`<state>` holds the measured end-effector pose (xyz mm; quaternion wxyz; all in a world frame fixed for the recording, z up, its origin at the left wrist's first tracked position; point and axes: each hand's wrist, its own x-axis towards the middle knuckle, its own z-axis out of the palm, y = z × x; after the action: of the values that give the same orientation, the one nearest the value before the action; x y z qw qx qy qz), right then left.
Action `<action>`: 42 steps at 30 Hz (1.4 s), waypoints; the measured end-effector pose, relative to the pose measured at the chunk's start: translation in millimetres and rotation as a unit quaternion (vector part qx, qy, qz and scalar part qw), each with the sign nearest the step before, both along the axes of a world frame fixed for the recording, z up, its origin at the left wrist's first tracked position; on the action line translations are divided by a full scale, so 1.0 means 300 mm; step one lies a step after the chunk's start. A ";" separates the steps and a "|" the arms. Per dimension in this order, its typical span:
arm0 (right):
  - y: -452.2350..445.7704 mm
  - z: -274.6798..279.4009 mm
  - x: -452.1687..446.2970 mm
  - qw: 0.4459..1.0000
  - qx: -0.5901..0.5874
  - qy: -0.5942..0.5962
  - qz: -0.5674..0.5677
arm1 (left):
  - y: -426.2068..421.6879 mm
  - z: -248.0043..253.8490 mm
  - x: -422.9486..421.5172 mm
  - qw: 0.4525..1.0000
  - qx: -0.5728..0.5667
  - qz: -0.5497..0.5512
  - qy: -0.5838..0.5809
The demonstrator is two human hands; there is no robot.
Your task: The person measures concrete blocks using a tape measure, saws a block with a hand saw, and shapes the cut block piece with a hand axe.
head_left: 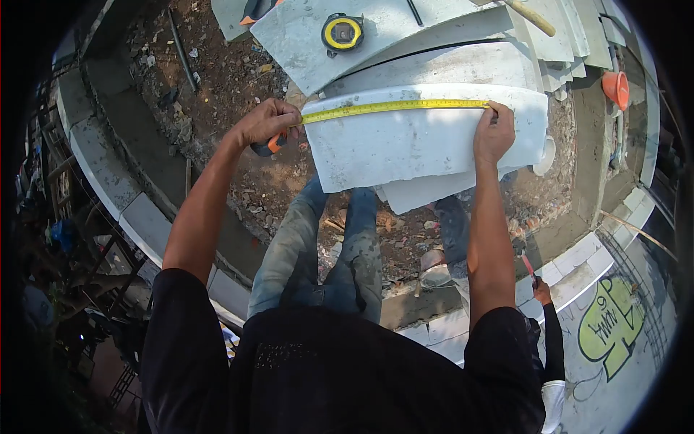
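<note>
A yellow tape measure blade (pixel 394 108) stretches along the upper edge of a white stone slab (pixel 419 145). My left hand (pixel 271 121) is closed at the slab's left corner, gripping the tape measure, whose orange and black case (pixel 271 145) shows below the fingers. At the other end, my right hand (pixel 495 132) pinches the blade over the slab's right part. Under this slab, more pale slabs (pixel 448 69) are stacked. A second tape measure (pixel 343 32), yellow and black, lies on a slab beyond.
A wooden handle (pixel 531 17) rests on the slabs at upper right, near an orange bucket (pixel 616 88). Rubble soil (pixel 238 173) surrounds my legs. A curved, tile-topped low wall (pixel 101 166) encloses the area. At lower right, another person's hand (pixel 541 291) holds a red-handled tool (pixel 528 265).
</note>
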<state>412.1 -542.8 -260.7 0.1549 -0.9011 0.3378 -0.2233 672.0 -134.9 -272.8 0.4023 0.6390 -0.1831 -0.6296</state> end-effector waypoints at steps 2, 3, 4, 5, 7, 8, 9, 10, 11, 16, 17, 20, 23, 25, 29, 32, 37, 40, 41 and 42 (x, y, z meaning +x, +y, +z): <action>0.001 0.017 0.010 0.999 0.030 -0.005 -0.011 | 0.009 -0.013 0.005 1.000 0.003 -0.003 0.010; -0.010 0.019 0.025 1.000 0.022 -0.010 -0.010 | 0.009 -0.016 0.000 1.000 -0.007 0.007 0.000; -0.022 0.014 0.043 1.000 0.022 -0.019 -0.004 | -0.008 -0.005 -0.001 1.000 -0.016 0.001 0.000; -0.035 0.012 0.058 1.000 0.018 -0.019 -0.008 | -0.010 0.010 0.000 1.000 -0.003 0.004 -0.005; -0.038 0.005 0.050 1.000 0.007 0.019 0.010 | 0.004 0.002 -0.007 1.000 0.006 0.008 -0.010; -0.026 0.008 0.032 1.000 0.007 0.018 0.008 | 0.015 -0.003 -0.012 1.000 0.006 0.006 -0.011; -0.014 0.006 0.004 1.000 0.022 0.014 0.003 | 0.027 -0.009 -0.018 1.000 0.009 -0.008 -0.020; 0.002 0.009 -0.037 0.999 0.037 0.011 -0.003 | 0.028 -0.011 -0.036 0.999 0.011 -0.024 -0.027; 0.032 0.022 -0.094 0.999 0.043 0.013 -0.011 | 0.035 -0.007 -0.081 0.999 0.008 -0.024 -0.030; 0.225 0.075 -0.549 0.993 0.077 0.061 -0.067 | 0.208 0.004 -0.545 0.995 0.061 -0.030 0.078; 0.257 0.091 -0.627 0.993 0.064 0.066 -0.073 | 0.221 0.027 -0.642 0.992 0.075 -0.047 0.094; 0.375 0.173 -0.709 0.982 0.174 0.049 -0.064 | 0.168 0.165 -0.898 0.979 0.122 -0.066 0.147; 0.553 0.254 -0.639 0.962 0.260 0.042 0.077 | 0.138 0.197 -1.111 0.982 0.074 -0.010 0.173; 0.682 0.356 -0.584 0.921 0.310 0.059 0.227 | 0.099 0.244 -1.168 0.986 0.035 0.040 0.159; 0.835 0.503 -0.533 0.849 0.412 0.054 0.326 | 0.080 0.369 -1.130 0.968 0.037 0.207 0.137; 0.824 0.469 -0.535 0.846 0.446 0.079 0.280 | 0.139 0.424 -1.061 0.968 0.105 0.217 0.065; 0.656 0.429 -0.499 0.876 0.398 0.133 0.237 | 0.178 0.438 -0.866 0.933 0.209 0.259 -0.140; 0.555 0.377 -0.410 0.893 0.368 0.161 0.202 | 0.120 0.438 -0.674 0.884 0.203 0.349 -0.236; 0.522 0.368 -0.371 0.899 0.359 0.168 0.186 | 0.077 0.438 -0.593 0.861 0.194 0.380 -0.277; 0.488 0.364 -0.331 0.905 0.349 0.176 0.166 | 0.032 0.414 -0.507 0.852 0.184 0.376 -0.315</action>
<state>312.7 -396.4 -151.7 0.4328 -0.8570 0.2614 0.0997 520.0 -125.2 -148.6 0.4042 0.8854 0.0735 -0.2173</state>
